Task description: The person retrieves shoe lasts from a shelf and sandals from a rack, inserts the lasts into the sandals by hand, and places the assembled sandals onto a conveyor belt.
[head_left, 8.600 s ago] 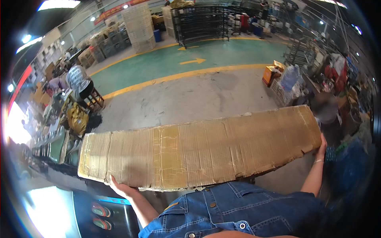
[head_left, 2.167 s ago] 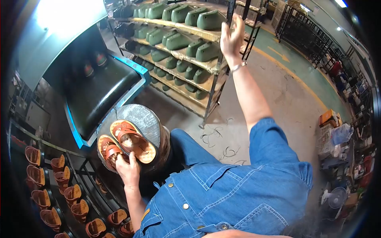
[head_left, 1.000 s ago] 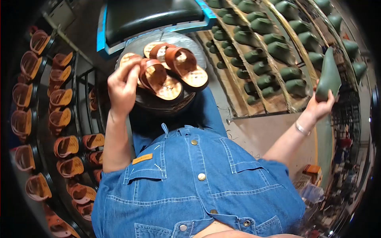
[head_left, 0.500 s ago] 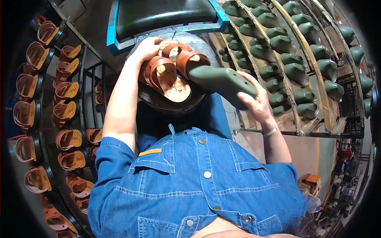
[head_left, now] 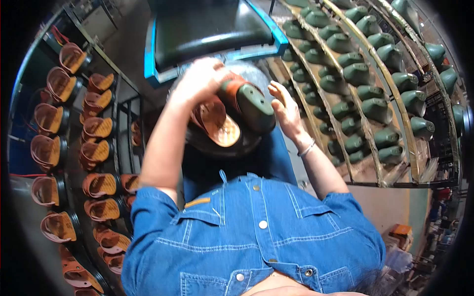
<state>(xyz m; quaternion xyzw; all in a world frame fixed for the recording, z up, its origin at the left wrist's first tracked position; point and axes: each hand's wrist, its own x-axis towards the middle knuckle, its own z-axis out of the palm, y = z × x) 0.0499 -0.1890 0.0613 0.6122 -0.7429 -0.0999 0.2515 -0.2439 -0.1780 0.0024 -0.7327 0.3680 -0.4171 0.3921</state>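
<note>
Two brown strapped sandals lie side by side on a dark round stand (head_left: 242, 148) at my knees. The left sandal (head_left: 222, 129) shows its tan insole. In the right sandal (head_left: 231, 90) sits a green shoe last (head_left: 256, 103), its heel end with small holes facing me. My left hand (head_left: 205, 79), blurred, closes over the far end of the right sandal; its fingertips are partly hidden. Just right of the last, my right hand (head_left: 288, 111) is open, fingers apart and holding nothing; I cannot tell whether it touches the last.
Racks of brown sandals (head_left: 98, 155) stand on the left. A slanted rack on the right bears rows of green shoe lasts (head_left: 377, 109). Beyond the stand is a black padded seat (head_left: 212, 34) with a blue frame (head_left: 151, 47). An orange box (head_left: 401, 237) sits at lower right.
The green last has moved left and into the right sandal. My right hand has let go of it. My left hand has shifted right, to the sandal with the last.
</note>
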